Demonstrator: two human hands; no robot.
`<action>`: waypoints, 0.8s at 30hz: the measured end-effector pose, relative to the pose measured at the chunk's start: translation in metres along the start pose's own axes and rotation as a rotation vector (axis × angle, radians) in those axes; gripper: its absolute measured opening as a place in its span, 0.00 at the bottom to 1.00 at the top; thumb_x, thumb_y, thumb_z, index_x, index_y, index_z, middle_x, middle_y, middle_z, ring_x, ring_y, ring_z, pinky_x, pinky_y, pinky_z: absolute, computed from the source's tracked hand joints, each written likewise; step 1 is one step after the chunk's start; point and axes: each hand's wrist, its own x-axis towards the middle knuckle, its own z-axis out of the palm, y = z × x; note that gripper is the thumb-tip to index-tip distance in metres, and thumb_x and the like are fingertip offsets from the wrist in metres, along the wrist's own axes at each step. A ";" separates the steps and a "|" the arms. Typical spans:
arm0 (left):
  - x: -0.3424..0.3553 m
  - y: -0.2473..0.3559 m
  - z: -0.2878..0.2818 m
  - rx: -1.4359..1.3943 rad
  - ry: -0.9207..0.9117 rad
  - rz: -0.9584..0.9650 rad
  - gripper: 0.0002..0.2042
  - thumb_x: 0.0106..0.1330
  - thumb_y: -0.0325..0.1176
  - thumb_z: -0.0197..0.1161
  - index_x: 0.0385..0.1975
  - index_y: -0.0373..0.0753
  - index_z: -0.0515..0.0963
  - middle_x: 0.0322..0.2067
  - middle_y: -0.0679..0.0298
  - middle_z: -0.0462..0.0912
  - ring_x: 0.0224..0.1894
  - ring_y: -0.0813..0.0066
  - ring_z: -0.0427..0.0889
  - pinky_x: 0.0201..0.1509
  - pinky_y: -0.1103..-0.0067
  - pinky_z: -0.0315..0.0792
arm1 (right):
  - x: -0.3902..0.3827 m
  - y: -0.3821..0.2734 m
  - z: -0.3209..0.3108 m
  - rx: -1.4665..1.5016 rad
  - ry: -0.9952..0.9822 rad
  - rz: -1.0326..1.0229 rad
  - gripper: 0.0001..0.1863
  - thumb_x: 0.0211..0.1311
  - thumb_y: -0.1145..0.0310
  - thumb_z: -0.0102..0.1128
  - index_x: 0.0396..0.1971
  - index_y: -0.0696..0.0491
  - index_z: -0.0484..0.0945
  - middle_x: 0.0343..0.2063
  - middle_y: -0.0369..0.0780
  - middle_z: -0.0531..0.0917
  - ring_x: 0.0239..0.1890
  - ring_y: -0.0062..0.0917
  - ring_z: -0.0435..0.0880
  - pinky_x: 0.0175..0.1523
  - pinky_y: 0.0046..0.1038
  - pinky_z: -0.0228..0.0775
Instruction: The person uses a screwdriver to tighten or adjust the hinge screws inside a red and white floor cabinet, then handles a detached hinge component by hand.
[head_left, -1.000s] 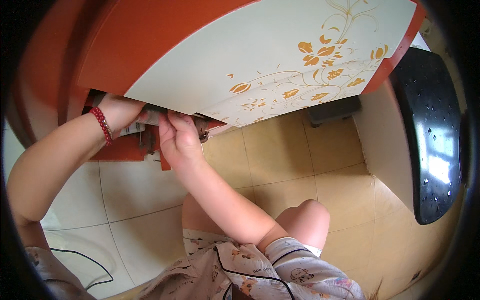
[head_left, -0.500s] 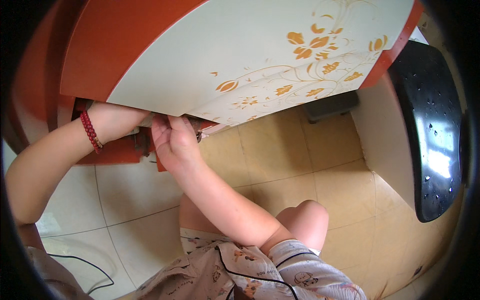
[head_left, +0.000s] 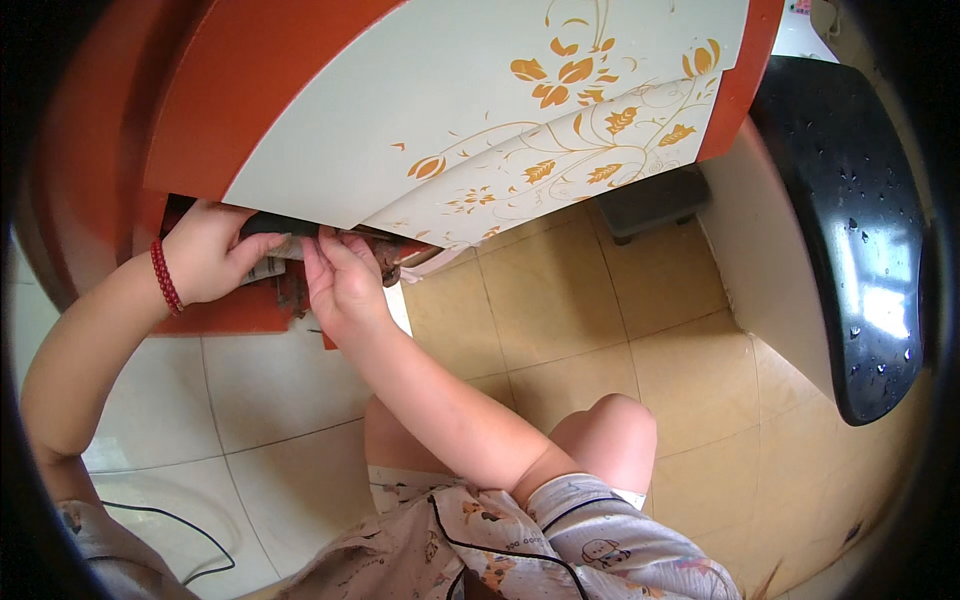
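Observation:
Both hands are at a dark gap below the lower edge of a white, orange-flowered panel (head_left: 400, 130) with a red-orange border. At the left end of the gap is my left hand (head_left: 212, 255), its thumb pointing right and fingers partly hidden by the panel. A dark item (head_left: 275, 228) lies between its thumb and fingers, its kind unclear. My right hand (head_left: 345, 275) is palm up beside it, fingers curled at the panel's edge near a pale, narrow piece (head_left: 290, 248). What they grip is hidden. Brown crumpled material (head_left: 388, 262) shows just past the right fingers.
A red-orange board (head_left: 225, 315) lies below the gap. To the right stands a white-sided piece with a glossy black, wet top (head_left: 840, 230). A dark grey low stool or block (head_left: 655, 205) sits on the tiled floor (head_left: 560, 290). A black cable (head_left: 185, 525) runs at lower left.
My left hand has drawn partly out from behind the panel, so its thumb and back now show. My right hand stays near the same spot. The view has shifted slightly.

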 end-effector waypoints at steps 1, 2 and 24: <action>-0.001 -0.003 0.002 0.045 0.002 0.014 0.16 0.54 0.29 0.56 0.41 0.31 0.69 0.41 0.51 0.72 0.45 0.54 0.69 0.48 0.72 0.63 | 0.000 0.001 0.000 -0.005 0.001 -0.009 0.14 0.55 0.79 0.46 0.42 0.55 0.60 0.43 0.36 0.67 0.48 0.21 0.66 0.57 0.24 0.56; -0.001 -0.005 0.004 0.089 0.005 0.029 0.15 0.54 0.29 0.56 0.41 0.31 0.69 0.41 0.51 0.72 0.45 0.54 0.68 0.49 0.71 0.63 | 0.000 0.001 0.000 -0.010 0.003 -0.017 0.09 0.57 0.76 0.47 0.38 0.56 0.63 0.40 0.35 0.69 0.46 0.19 0.67 0.57 0.22 0.57; 0.000 -0.003 0.001 0.078 -0.043 0.113 0.15 0.53 0.30 0.55 0.41 0.35 0.70 0.39 0.53 0.73 0.44 0.54 0.69 0.48 0.70 0.64 | 0.000 0.003 -0.005 0.034 -0.064 0.000 0.11 0.54 0.77 0.50 0.38 0.55 0.66 0.39 0.34 0.71 0.43 0.17 0.70 0.50 0.18 0.63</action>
